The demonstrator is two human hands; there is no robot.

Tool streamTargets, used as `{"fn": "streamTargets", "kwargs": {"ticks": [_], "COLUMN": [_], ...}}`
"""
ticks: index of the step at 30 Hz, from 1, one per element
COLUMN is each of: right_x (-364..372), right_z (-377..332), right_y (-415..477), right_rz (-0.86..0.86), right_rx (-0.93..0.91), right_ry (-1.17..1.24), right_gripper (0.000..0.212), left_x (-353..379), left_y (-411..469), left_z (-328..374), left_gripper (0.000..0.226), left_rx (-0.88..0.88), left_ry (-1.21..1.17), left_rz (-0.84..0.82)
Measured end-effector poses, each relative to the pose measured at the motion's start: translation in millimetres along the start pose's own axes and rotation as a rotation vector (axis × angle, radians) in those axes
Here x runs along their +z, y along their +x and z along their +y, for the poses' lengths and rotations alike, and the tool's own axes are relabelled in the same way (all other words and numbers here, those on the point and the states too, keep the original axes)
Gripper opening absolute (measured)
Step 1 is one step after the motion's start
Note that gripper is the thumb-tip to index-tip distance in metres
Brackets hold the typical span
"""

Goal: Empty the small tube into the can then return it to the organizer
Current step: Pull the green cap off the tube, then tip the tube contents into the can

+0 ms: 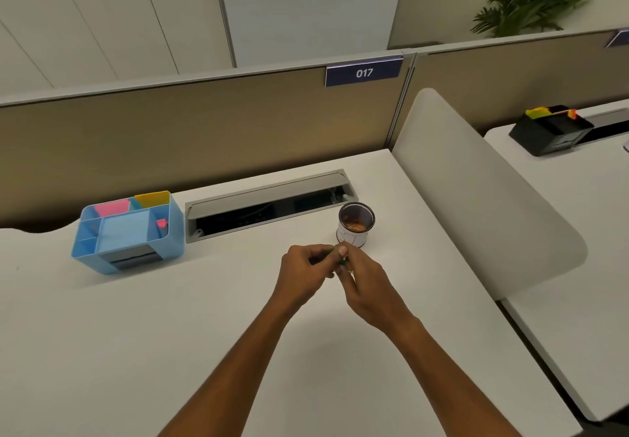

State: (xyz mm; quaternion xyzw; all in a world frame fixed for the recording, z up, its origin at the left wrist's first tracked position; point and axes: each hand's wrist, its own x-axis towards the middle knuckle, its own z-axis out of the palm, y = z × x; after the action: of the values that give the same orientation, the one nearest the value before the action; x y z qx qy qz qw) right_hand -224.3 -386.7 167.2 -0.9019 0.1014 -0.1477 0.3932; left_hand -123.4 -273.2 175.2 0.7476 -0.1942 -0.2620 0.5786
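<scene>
My left hand (301, 268) and right hand (360, 276) meet just below the middle of the frame, both curled shut around the small tube (341, 255), of which only a sliver of green shows between my fingertips (342, 250); most of it is hidden, so I cannot tell whether its cap is on or off. The way the two hands pinch it from either side, I judge I am working at opening it, or holding it ready to pour, so the emptying step is not yet done. Just above my hands, near them but apart, the can (355, 225) stands upright on the white desk (170, 334) with its mouth open and something brownish inside. The next move calls for lifting the tube over that mouth and tipping it squarely, since the opening is narrow and a spill would land on the desk. The blue organizer (160, 242) sits well apart at the left of the frame, its compartments holding coloured notes, waiting for the tube's return.
</scene>
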Motion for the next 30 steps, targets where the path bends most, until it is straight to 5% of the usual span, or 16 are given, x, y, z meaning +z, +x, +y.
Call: {"fn": "streamTargets", "kwargs": {"ticks": [14,25,30], "right_x": [10,2,-10], "right_z": [31,49,74], "right_y": [10,41,65], "right_rz": [0.209,0.285,0.377], "right_rx": [-0.037,0.406,0.4], "right_ry": [-0.081,0.6,0.3], "right_gripper": [0.041,0.026,0.02], "left_x": [14,8,0], "left_y": [21,46,54], "left_z": [7,2,-12], "left_gripper": [0.027,0.02,0.027], "left_rx": [-0.073,-0.274,-0.338], "left_ry": [-0.002,-0.51,-0.575], "left_rz": [0.021,0.174,0.234]}}
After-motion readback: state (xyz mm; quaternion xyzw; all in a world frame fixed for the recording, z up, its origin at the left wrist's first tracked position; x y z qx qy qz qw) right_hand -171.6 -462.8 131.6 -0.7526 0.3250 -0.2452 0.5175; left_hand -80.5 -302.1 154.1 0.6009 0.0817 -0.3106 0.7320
